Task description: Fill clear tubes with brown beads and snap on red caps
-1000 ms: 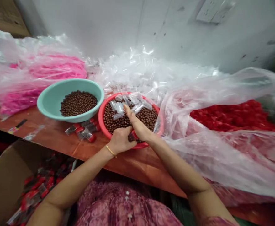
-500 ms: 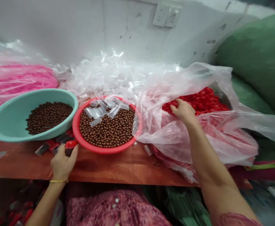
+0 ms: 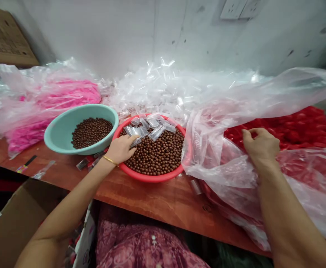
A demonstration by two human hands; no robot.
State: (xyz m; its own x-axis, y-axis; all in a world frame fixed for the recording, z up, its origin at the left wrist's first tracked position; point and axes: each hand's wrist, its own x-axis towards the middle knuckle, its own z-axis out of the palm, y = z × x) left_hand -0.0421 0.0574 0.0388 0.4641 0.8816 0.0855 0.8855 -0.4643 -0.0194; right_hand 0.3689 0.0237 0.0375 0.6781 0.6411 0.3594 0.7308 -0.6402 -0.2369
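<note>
My left hand lies over the left rim of the red bowl, fingers curled round a small clear tube. The bowl holds brown balls with several clear tubes on top. My right hand is at the mouth of a clear plastic bag full of red pieces. Its fingers are curled shut among them, and what they hold is hidden.
A teal bowl of brown balls stands left of the red one, with filled red-capped tubes in front. A pink-filled bag and a heap of clear tubes lie behind. A cardboard box sits below the wooden table edge.
My left hand left the filled tubes on the table front and went up into the red bowl. My right hand stayed in the red bag and curled its fingers. The view swung left.
</note>
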